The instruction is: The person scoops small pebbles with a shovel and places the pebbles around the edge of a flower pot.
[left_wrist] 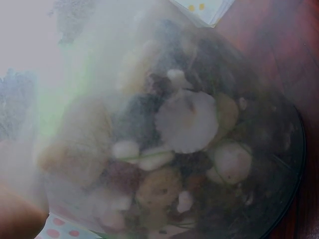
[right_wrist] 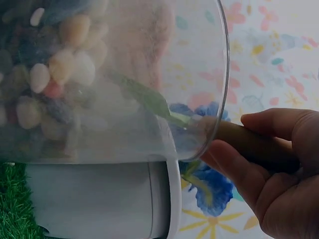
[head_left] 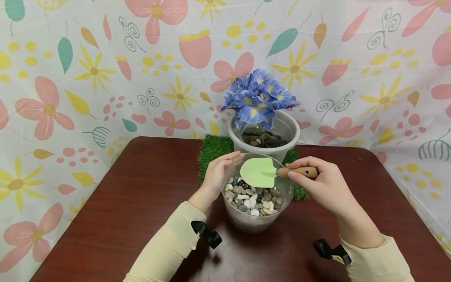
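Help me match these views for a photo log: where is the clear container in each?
Head: clear container just right of centre, in front of the white pot.
Left wrist: fills most of the picture, hazily.
Right wrist: upper left and centre, rim toward the right.
Shared landmark: the pebbles inside.

No text, label, brand, number or sign can be read in any of the three views.
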`<action>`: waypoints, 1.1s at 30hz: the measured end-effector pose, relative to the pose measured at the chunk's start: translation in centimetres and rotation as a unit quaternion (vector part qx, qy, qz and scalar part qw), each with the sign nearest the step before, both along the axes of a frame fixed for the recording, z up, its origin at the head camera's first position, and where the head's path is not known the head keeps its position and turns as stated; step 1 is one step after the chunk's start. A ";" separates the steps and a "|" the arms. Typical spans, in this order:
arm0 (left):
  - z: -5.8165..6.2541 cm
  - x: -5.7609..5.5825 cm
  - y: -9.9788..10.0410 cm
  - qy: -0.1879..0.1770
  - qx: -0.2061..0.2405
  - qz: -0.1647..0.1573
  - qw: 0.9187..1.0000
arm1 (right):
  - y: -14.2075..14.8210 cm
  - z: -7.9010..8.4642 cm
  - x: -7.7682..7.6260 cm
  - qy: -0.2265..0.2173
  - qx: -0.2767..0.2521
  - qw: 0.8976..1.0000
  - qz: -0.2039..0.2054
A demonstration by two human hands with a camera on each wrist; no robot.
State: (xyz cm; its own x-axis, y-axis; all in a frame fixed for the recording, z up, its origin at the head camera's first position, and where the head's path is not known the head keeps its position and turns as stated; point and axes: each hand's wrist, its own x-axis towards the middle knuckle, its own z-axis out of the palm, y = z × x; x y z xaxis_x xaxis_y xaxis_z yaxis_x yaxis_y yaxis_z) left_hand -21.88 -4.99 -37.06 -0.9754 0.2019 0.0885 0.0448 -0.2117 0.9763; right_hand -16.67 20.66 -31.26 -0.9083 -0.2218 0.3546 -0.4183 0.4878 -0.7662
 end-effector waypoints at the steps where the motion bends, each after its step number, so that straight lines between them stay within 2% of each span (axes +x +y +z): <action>1: 0.0 0.0 0.0 0.000 -0.002 0.001 1.000 | -0.1 0.0 0.1 0.007 0.010 1.000 -0.003; 5: 0.0 0.0 0.0 -0.001 -0.005 0.005 1.000 | -0.7 -0.1 0.5 0.042 0.053 0.998 -0.015; 10: 0.1 0.1 0.0 0.002 -0.005 0.005 1.000 | -1.8 -0.4 0.9 0.111 0.092 0.989 -0.032; 15: 0.1 0.1 0.1 0.003 -0.001 0.004 1.000 | -2.8 -0.6 0.9 0.144 0.113 0.983 -0.004; 20: 0.2 0.2 0.1 0.002 0.010 0.001 1.000 | -3.0 -0.5 1.0 0.123 0.122 0.985 0.014; 24: 0.0 0.3 0.2 -0.002 0.011 -0.001 1.000 | -2.6 -0.4 1.3 0.058 0.096 0.993 0.036; 27: 0.0 0.3 0.3 -0.004 0.015 -0.001 1.000 | -2.5 -0.3 1.4 0.029 0.079 0.995 0.059; 33: 0.1 -0.1 0.2 -0.008 0.019 0.003 1.000 | -2.9 -0.5 1.1 0.093 0.115 0.984 0.096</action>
